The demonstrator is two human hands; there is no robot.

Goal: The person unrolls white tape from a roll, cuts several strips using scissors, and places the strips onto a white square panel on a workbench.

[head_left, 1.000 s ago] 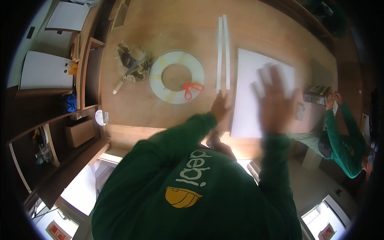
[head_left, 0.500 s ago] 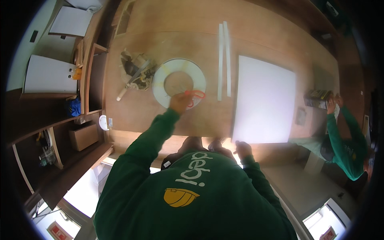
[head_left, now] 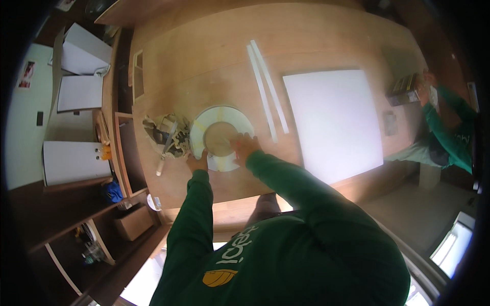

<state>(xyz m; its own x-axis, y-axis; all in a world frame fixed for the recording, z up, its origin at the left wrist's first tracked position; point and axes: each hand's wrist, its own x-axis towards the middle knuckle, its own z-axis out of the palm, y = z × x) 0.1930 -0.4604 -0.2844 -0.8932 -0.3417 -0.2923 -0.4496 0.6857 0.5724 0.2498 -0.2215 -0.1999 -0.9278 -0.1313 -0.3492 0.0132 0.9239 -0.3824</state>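
Observation:
A white ring-shaped roll (head_left: 234,115) with yellow tape strips across it lies flat on the wooden table, around an open centre. My left hand (head_left: 197,162) is at its near left edge, thumb on top and fingers against the outer side. My right hand (head_left: 247,148) is bent over the ring's right side. Red handles of scissors (head_left: 237,146) show in part beneath its fingers; the blades are hard to make out. Left of the ring, a patterned cloth bundle (head_left: 178,145) lies with a tool with a pale handle (head_left: 160,167) across it.
Two narrow white strips (head_left: 265,92) lie beyond the ring, beside a large white panel (head_left: 334,122). At the far right a co-worker in a green sleeve (head_left: 436,122) handles a dark box (head_left: 402,91). Wooden shelving (head_left: 122,153) borders the table's left side.
My right hand has come up from beside my body to the ring and covers the red scissors. My left hand has left the scissors for the ring's left edge. The view has turned.

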